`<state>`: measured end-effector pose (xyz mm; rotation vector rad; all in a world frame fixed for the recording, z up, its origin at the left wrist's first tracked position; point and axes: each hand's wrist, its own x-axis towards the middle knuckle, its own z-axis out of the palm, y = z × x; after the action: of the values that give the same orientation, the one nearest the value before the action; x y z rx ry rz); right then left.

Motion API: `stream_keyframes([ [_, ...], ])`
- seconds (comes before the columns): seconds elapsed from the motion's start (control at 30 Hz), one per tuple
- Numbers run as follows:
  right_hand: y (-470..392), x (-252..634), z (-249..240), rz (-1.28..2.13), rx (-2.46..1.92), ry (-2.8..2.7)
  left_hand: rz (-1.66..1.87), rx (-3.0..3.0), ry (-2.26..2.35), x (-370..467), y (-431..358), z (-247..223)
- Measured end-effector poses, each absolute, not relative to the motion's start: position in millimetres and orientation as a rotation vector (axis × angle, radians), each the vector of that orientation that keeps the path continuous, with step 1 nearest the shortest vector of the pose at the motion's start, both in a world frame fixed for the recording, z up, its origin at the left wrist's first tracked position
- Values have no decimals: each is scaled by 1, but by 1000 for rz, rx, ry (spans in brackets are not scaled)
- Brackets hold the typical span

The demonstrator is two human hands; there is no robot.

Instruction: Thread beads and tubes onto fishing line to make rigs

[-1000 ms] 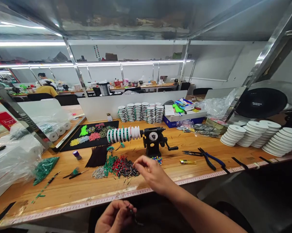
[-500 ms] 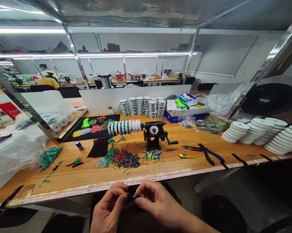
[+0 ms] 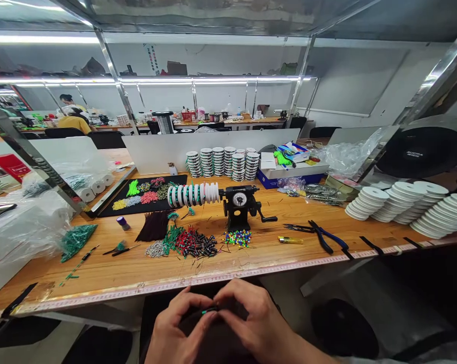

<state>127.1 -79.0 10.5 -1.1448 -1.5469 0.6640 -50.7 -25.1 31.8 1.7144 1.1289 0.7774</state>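
Below the table's front edge, my left hand and my right hand meet fingertip to fingertip. Both pinch a small green and dark piece, too small to make out fully. On the table beyond them lie piles of green tubes, red and black pieces, silver beads and colourful beads. Behind these stands a black hand-crank winder with a row of white spools on its shaft.
Pliers and a yellow lighter lie at the right, near stacked white discs. A bag of green pieces is at the left. Filled spools stand at the back. People sit in the far left background.
My hands have come closer together, and the green piece now lies between both sets of fingertips. The view has shifted slightly.
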Motion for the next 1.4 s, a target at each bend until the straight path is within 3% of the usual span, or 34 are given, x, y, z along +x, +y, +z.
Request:
stream_keyframes([
  [0.43, -86, 136, 17, 589, -1167, -1620, 896, 2389, 812, -54, -20, 32],
  [1.4, -87, 129, 13, 567, -1344, -1607, 1042, 2742, 755, -44, -28, 32],
])
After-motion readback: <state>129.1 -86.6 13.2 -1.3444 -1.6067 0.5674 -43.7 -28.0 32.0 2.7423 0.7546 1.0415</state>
